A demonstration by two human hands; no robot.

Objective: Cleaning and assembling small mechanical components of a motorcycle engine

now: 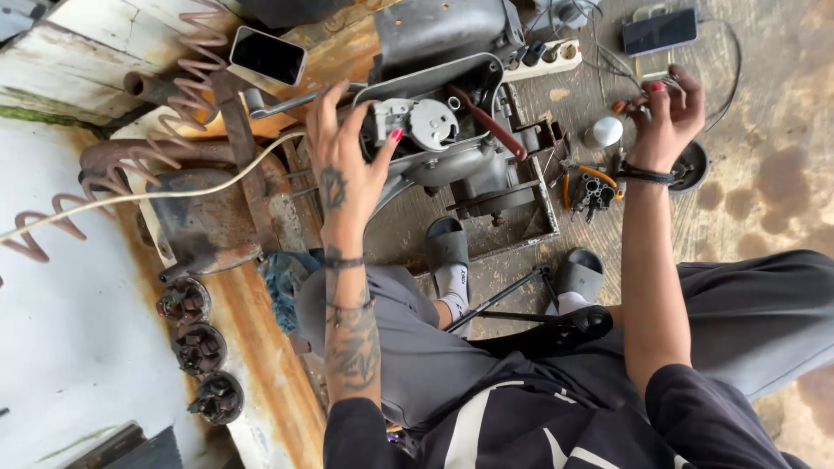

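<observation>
The left hand (343, 165) rests with fingers spread wide on one grey engine (452, 139) at 12 o'clock. The right hand (665, 113) pinches something small, too tiny to tell. Two phones (268, 56) lie at 11 and 1 o'clock.

Your left hand (343, 161) rests on the left side of the engine (452, 139), which sits in a frame (543, 195) on the floor ahead of your feet. Your right hand (665, 117) is raised well to the right of the engine, above the pliers (584, 178) and a small part (604, 132) lying just right of the frame. A power strip (547, 59) lies behind the engine; one phone (658, 31) lies behind your right hand, another phone (268, 56) on the bench (104, 52) behind your left hand. A coiled hose (187, 95) runs across the bench at left. Three round parts (200, 347) sit in a row left of your left forearm.
</observation>
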